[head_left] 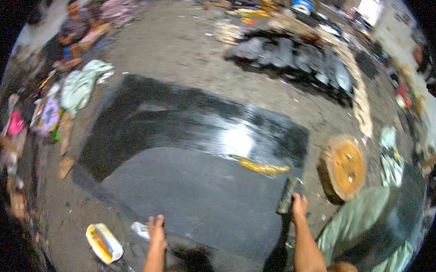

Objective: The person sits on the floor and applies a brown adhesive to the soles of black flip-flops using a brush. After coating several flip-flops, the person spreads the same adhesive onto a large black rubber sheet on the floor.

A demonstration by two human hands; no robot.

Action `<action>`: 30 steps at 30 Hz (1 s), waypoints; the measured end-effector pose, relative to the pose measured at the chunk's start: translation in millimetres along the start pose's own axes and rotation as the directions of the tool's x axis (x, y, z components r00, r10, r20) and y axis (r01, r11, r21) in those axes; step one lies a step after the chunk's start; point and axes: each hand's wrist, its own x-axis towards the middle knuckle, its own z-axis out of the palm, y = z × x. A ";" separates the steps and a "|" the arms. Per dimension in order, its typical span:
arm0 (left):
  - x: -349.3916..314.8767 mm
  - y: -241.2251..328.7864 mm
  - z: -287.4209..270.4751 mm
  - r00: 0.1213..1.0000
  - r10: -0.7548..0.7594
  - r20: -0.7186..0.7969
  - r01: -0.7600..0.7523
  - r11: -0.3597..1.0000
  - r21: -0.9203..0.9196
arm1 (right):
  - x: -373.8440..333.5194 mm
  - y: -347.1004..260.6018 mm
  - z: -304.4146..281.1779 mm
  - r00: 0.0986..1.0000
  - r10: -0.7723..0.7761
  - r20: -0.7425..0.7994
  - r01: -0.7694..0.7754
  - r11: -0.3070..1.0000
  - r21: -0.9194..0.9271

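Observation:
A large black sheet (191, 190) lies flat on the ground in front of me. Its far part is glossy and looks wet, while the near part is matte. Across the right side of the glossy edge runs a thick yellow streak of glue-like paste (264, 167). My right hand (300, 206) grips a dark, mottled oblong block (289, 195) at the sheet's right edge; blur hides its exact kind. At the near left edge my left hand (157, 231) has its fingers extended and apart, holding nothing visible. Beside it is a crumpled clear plastic scrap (140, 230).
A white tub (117, 248) with yellow residue and a blue strip stands at the near left. On the right is a round wood block (347, 167), with green sacking (355, 222) nearer me. Dark, shiny pieces (292, 60) lie in a row beyond. A person (74, 28) sits far left.

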 end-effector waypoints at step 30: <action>34.0 10.3 -28.7 0.895 0.321 -0.309 -0.052 0.764 0.643 | 5.5 -13.3 -24.0 0.940 -0.150 0.307 0.100 0.980 0.174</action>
